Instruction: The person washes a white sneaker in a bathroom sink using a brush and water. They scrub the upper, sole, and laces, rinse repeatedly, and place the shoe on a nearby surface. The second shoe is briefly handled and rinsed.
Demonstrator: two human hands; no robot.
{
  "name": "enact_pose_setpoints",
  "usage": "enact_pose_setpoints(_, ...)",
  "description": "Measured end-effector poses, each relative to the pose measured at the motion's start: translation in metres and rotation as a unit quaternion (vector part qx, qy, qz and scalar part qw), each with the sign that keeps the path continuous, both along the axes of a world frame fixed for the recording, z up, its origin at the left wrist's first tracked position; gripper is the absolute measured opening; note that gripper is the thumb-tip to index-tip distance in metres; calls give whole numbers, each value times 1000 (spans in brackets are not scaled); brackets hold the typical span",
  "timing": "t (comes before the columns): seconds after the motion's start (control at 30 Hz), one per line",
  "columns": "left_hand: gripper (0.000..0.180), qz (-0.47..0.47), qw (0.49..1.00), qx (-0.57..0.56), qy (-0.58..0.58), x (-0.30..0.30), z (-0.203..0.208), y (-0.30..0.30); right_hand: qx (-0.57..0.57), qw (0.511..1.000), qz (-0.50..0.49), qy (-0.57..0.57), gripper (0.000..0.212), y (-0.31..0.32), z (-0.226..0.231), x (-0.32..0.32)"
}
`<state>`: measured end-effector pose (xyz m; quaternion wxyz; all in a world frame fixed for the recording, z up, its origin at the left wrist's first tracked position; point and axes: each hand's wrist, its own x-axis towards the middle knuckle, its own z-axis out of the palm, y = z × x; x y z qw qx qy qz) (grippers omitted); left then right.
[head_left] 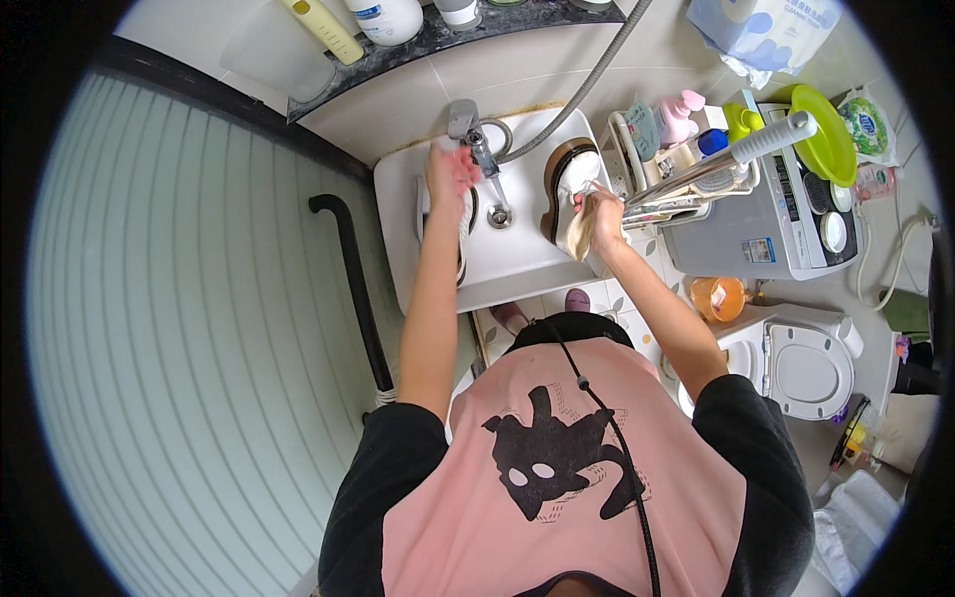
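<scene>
A white washbasin [527,276] lies in front of me, with a chrome faucet [480,154] at its back wall and water running toward the drain. My right hand [603,221] grips a cream-and-white shoe [580,175] with a thick brown sole, tilted over the basin's right side. Beside the faucet, my left hand [450,177] is raised, its fingers smeared by motion. Below that hand, another pale shoe [465,234] with a dark edge stands at the left side of the basin, partly hidden by my left forearm.
A dark shelf [438,50] with bottles runs above the basin. To the right are a rack [622,154] of toiletries, a metal pole [726,159], a washing machine [736,239] and a toilet [808,370]. A frosted ribbed panel [179,328] with a black handle [350,289] bounds the left.
</scene>
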<state>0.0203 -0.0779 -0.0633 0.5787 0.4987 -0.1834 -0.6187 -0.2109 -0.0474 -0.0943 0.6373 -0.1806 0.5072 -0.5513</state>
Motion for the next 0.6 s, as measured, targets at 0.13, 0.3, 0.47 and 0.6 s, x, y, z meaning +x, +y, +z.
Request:
enact_pose_setpoints(0.13,46,50,957,190,215,-18,-84,16,28,1000,10,6,46,1,1,-1)
enact_pose_setpoints(0.3,40,-17,956,140,256,-26,-130,-17,42,999,3,5,46,5,3,-3)
enact_pose_setpoints(0.47,26,-185,973,137,21,-39,-137,-32,50,998,-22,-9,48,7,5,-6)
enact_pose_setpoints(0.6,42,-255,882,146,-369,-43,-133,-36,53,998,-10,17,47,8,-1,-11)
